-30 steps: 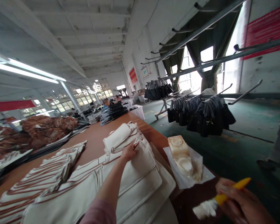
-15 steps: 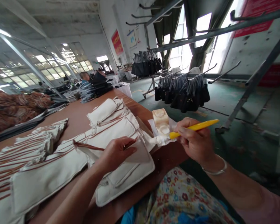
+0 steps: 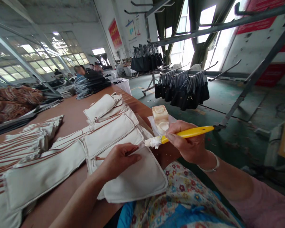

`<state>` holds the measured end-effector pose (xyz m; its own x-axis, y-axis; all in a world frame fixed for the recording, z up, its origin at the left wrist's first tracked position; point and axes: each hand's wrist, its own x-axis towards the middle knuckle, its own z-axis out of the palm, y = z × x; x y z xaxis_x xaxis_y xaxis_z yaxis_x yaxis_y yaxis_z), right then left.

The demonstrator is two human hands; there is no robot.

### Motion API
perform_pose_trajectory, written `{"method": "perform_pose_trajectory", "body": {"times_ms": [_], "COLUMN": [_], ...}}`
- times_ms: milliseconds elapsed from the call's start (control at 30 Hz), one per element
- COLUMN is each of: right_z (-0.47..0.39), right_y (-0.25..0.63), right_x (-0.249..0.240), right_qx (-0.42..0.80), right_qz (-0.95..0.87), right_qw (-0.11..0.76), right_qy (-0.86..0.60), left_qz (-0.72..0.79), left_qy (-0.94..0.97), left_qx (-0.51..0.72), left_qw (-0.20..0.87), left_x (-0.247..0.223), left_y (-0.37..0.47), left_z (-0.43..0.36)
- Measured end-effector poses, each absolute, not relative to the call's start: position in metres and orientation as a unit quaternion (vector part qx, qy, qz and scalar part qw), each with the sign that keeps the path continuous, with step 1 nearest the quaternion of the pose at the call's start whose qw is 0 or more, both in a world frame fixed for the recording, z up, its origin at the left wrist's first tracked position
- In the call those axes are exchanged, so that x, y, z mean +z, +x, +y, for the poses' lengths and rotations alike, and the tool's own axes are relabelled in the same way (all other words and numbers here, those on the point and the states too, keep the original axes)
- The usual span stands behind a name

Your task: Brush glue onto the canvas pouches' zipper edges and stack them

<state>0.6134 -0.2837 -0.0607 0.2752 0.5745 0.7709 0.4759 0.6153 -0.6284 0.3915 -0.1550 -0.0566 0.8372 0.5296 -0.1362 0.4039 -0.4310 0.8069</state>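
Note:
My right hand [image 3: 189, 144] is closed round a yellow-handled brush [image 3: 196, 131]. Thick white paste coats the brush's bristles, which reach the top edge of a cream fabric pouch [image 3: 139, 179]. That edge is pinched between the thumb and fingers of my left hand [image 3: 120, 158], and the pouch slopes down toward my lap. Beneath and behind it lie more cream pouches [image 3: 110, 134] with brown edging. Just beyond my right hand, a paste-smeared block-like container [image 3: 160, 114] stands on a white sheet at the table's edge.
On the brown table [image 3: 68, 109], rows of cream pieces [image 3: 21, 148] spread out at the left. Farther back are a brown heap [image 3: 14, 99], dark stacked pieces [image 3: 96, 80] and a person [image 3: 80, 76]. Black bags [image 3: 190, 95] hang from a metal rack at the right.
The brush has moved left from beside the container to the pouch edge. My left hand has brought the pouch lower and nearer to me. The view has shifted slightly.

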Motion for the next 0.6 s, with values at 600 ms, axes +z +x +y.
{"method": "perform_pose_trajectory", "body": {"times_ms": [600], "right_z": [-0.277], "right_y": [0.631], "right_x": [-0.083], "right_qx": [0.321], "right_qz": [-0.389], "right_qw": [0.77], "right_qy": [-0.391], "left_qz": [-0.005], "left_qy": [0.962], "left_qx": [0.242], "left_qw": [-0.128], "left_x": [-0.055], "left_y": [0.38], "left_z": [-0.203]}}
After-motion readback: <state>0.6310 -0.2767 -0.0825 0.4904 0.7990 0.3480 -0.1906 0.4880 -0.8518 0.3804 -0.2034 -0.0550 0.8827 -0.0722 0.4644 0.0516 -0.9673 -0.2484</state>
